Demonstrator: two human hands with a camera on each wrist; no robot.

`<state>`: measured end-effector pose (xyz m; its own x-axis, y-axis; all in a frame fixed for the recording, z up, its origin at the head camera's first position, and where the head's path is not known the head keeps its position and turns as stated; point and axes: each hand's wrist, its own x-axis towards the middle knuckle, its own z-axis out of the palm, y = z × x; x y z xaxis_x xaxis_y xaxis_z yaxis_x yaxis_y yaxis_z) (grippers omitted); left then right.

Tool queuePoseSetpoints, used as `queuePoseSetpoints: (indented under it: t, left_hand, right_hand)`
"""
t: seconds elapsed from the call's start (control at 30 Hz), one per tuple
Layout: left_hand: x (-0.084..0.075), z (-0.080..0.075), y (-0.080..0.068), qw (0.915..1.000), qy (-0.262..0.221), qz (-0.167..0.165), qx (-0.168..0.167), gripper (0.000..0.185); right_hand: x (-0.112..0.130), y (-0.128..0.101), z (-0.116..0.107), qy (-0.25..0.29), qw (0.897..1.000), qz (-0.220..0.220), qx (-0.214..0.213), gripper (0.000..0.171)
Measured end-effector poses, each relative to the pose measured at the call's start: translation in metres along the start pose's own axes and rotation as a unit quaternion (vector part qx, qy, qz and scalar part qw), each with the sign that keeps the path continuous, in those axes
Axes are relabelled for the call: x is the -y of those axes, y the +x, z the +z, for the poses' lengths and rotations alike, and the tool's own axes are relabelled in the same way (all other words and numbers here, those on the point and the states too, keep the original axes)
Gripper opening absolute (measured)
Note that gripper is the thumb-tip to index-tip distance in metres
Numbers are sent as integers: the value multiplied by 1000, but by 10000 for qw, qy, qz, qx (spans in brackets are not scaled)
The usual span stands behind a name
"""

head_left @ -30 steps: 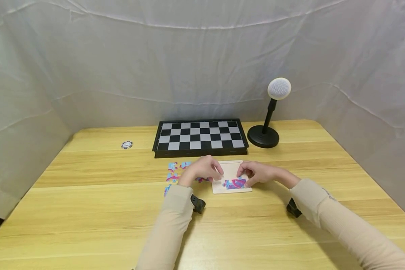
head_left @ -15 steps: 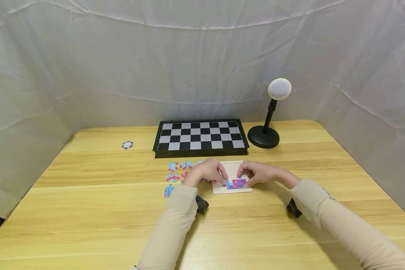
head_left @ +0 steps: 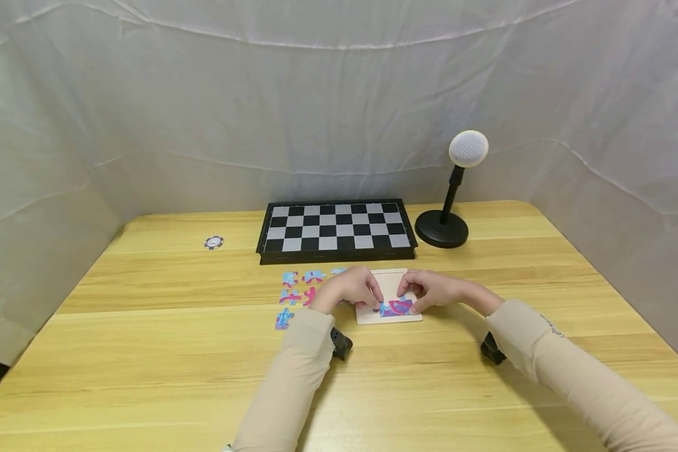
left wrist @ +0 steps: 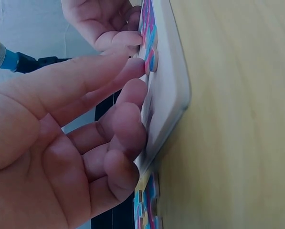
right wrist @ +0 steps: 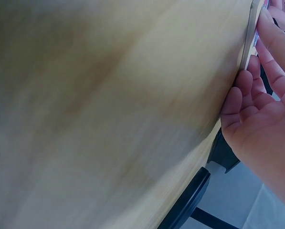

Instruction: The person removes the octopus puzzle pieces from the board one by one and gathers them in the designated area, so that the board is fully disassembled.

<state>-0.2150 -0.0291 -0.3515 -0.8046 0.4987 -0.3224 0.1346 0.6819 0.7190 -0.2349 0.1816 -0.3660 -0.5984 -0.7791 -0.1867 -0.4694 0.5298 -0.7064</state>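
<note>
A cream puzzle tray (head_left: 388, 280) lies on the table in front of the chessboard, with joined pink-and-blue pieces (head_left: 396, 307) along its near edge. My left hand (head_left: 351, 288) is at the tray's left side. Its thumb and index finger pinch a pink-and-blue puzzle piece (left wrist: 151, 56) down onto the tray (left wrist: 173, 81), and its other fingers curl against the tray's edge. My right hand (head_left: 430, 290) grips the tray's right edge (right wrist: 249, 33), fingertips by the joined pieces. Several loose pieces (head_left: 295, 287) lie left of the tray.
A folded black-and-white chessboard (head_left: 336, 231) lies behind the tray. A round-headed desk lamp (head_left: 468, 149) on a black base (head_left: 442, 230) stands at the back right. A poker chip (head_left: 213, 242) lies at the back left. White cloth walls surround the wooden table (head_left: 147, 351).
My left hand has moved right from the loose pieces to the tray's left edge, uncovering more loose pieces. The right hand has stayed on the tray.
</note>
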Motion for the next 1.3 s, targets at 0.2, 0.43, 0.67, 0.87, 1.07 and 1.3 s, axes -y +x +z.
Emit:
queuePoseSetpoints:
  t: [0.2, 0.43, 0.67, 0.87, 1.07, 1.3]
  left_hand:
    - [0, 0, 2, 9999, 116, 88, 7, 4]
    - [0, 0, 3, 9996, 257, 97, -38, 5]
    - [-2, -2, 3, 9992, 281, 284, -83, 8]
    - [-3, -2, 4, 9988, 293, 377, -120, 11]
    - [-4, -1, 3, 9987, 303, 401, -122, 11]
    - [-4, 0, 2, 9989, 75, 436, -155, 9]
  right_hand:
    - [-1, 1, 0, 10, 10000, -76, 10, 26]
    - [-2, 2, 0, -121, 9999, 36, -11, 25]
    - [-5, 3, -1, -28, 9999, -107, 36, 24]
    - [-14, 3, -2, 101, 9981, -593, 133, 28]
    - [-5, 2, 0, 0, 10000, -16, 40, 26]
    - [-3, 3, 1, -76, 9998, 172, 3, 24]
